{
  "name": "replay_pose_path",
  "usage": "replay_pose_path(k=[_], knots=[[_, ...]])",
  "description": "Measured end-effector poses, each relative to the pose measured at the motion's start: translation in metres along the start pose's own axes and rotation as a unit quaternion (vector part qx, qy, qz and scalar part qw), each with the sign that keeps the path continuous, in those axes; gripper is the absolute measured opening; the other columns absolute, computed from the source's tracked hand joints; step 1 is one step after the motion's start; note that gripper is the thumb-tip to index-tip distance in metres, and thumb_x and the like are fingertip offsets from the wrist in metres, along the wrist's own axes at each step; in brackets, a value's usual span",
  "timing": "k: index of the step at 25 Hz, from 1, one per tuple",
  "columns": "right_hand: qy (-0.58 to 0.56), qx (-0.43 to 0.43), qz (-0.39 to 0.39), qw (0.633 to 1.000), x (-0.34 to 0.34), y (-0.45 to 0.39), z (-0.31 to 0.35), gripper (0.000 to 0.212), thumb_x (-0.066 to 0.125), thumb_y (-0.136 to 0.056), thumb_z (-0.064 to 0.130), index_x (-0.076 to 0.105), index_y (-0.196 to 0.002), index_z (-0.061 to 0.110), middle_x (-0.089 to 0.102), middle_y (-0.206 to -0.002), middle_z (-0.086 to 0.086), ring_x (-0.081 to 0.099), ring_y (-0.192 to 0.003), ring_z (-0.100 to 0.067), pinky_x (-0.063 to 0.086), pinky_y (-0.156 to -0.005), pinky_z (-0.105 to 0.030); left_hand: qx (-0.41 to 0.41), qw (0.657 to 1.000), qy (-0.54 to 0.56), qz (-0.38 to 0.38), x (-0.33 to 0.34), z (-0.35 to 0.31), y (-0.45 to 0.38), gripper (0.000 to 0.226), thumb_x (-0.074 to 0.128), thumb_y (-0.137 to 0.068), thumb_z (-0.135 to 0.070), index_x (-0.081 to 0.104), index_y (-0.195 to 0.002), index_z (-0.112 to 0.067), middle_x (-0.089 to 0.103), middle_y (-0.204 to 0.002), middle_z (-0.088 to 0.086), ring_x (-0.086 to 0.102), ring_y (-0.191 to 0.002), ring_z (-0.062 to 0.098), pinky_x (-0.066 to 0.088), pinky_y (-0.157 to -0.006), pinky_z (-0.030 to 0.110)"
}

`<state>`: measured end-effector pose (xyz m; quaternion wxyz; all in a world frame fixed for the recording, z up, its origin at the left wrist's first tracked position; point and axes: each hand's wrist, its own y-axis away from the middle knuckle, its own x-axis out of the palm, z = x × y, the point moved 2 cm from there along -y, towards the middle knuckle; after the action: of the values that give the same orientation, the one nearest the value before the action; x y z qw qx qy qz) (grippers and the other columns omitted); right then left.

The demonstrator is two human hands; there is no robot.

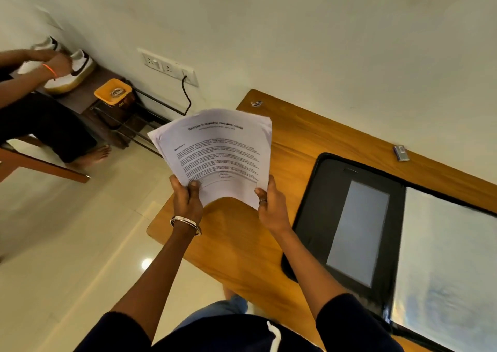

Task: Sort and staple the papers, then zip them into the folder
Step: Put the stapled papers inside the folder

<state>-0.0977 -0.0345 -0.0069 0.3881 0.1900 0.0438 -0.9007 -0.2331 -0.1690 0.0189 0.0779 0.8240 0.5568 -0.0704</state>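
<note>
The person wore a dark short-sleeved top with a white drawstring [274, 337], a silver bangle [185, 224] on the left wrist and a ring [263, 201] on the right hand.

On the top sheet of the papers [215, 152] that your left hand [187, 194] and right hand [269, 200] hold up over the near left corner of the desk [242, 244], you can read a bold heading, "Sample Internship Documentation", printed across the top. Below it, at the sheet's left margin, a smaller bold line reads "Section 1". The subtitle under the heading and the body paragraphs are too small and blurred for you to make out. Nothing else in your view carries text that can be read.
</note>
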Motion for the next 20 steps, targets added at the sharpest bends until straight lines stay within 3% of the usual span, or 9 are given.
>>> replay_pose_path(k=[2,3,5,7,10,12,14,16,20], knots=[[0.014,0.027,0.013,0.999,0.001,0.006,-0.006,0.059,0.041,-0.086,-0.02,0.035,-0.139,0.004,0.054,-0.133,-0.012,0.056,-0.118,-0.02,0.049,-0.096,-0.024,-0.012,1.0,-0.013,0.003,0.002,0.007,0.006,0.02,0.036,-0.099,-0.006,0.027,-0.113,-0.016,0.049,-0.114,-0.004,0.052,-0.094,0.008,0.043,-0.066,0.003],[0.016,0.038,0.013,0.999,0.001,0.008,-0.007,0.059,0.042,-0.086,-0.02,0.035,-0.139,0.004,0.054,-0.133,-0.012,0.056,-0.118,-0.021,0.048,-0.094,-0.02,-0.017,0.999,-0.027,0.007,0.002,0.008,0.008,0.017,0.035,-0.099,-0.008,0.027,-0.112,-0.017,0.049,-0.114,-0.001,0.05,-0.096,0.014,0.042,-0.065,0.007],[-0.002,0.038,-0.014,0.999,-0.004,0.009,-0.001,0.055,0.042,-0.086,-0.02,0.039,-0.136,0.005,0.055,-0.132,-0.01,0.055,-0.118,-0.018,0.046,-0.088,-0.009,-0.022,0.999,-0.043,0.016,0.002,0.004,0.006,0.014,0.035,-0.1,-0.011,0.029,-0.112,-0.014,0.05,-0.111,0.001,0.049,-0.094,0.018,0.043,-0.068,0.02],[-0.054,0.033,-0.047,0.997,-0.02,0.01,0.009,0.047,0.042,-0.089,-0.017,0.045,-0.129,0.008,0.058,-0.129,-0.007,0.056,-0.116,-0.013,0.049,-0.087,-0.012,-0.005,0.997,-0.068,0.039,0.001,-0.004,-0.008,0.02,0.037,-0.099,-0.011,0.035,-0.119,-0.007,0.052,-0.11,0.005,0.05,-0.094,0.02,0.042,-0.075,0.031],[-0.101,0.095,-0.088,0.986,-0.058,0.019,0.002,0.031,0.047,-0.095,-0.003,0.054,-0.118,0.017,0.063,-0.119,0.001,0.061,-0.106,-0.012,0.054,-0.085,-0.023,0.006,0.973,0.004,0.23,0.012,-0.008,-0.028,0.035,0.05,-0.091,-0.014,0.052,-0.125,-0.013,0.058,-0.123,0.006,0.057,-0.107,0.021,0.049,-0.087,0.034],[-0.111,0.18,-0.092,0.973,-0.083,0.032,-0.015,0.027,0.05,-0.096,0.003,0.057,-0.111,0.024,0.065,-0.114,0.0,0.063,-0.103,-0.017,0.055,-0.084,-0.032,-0.152,0.93,0.095,0.321,0.03,-0.005,-0.023,0.039,0.057,-0.078,-0.016,0.061,-0.116,-0.022,0.061,-0.123,0.012,0.063,-0.104,0.027,0.053,-0.086,0.043],[-0.114,0.252,-0.081,0.957,-0.096,0.05,-0.028,0.025,0.051,-0.095,0.004,0.057,-0.107,0.025,0.065,-0.109,0.0,0.063,-0.103,-0.022,0.054,-0.078,-0.032,-0.306,0.86,0.156,0.378,0.051,-0.004,-0.009,0.046,0.057,-0.073,-0.015,0.058,-0.119,-0.016,0.062,-0.122,0.015,0.063,-0.102,0.034,0.054,-0.084,0.048],[-0.091,0.302,-0.085,0.945,-0.097,0.066,-0.034,0.023,0.052,-0.096,0.006,0.056,-0.114,0.02,0.061,-0.108,0.003,0.061,-0.103,-0.021,0.049,-0.073,-0.025,-0.363,0.816,0.179,0.414,0.07,0.001,0.005,0.041,0.058,-0.08,-0.011,0.056,-0.121,-0.014,0.064,-0.118,0.014,0.063,-0.1,0.035,0.055,-0.081,0.048],[-0.051,0.388,-0.074,0.917,-0.089,0.073,-0.053,0.026,0.054,-0.095,0.011,0.056,-0.121,0.013,0.057,-0.109,0.001,0.058,-0.103,-0.023,0.049,-0.085,-0.036,-0.35,0.851,0.017,0.391,0.091,0.02,0.004,0.033,0.055,-0.085,0.007,0.058,-0.115,-0.006,0.062,-0.119,0.019,0.064,-0.091,0.036,0.056,-0.075,0.047]])
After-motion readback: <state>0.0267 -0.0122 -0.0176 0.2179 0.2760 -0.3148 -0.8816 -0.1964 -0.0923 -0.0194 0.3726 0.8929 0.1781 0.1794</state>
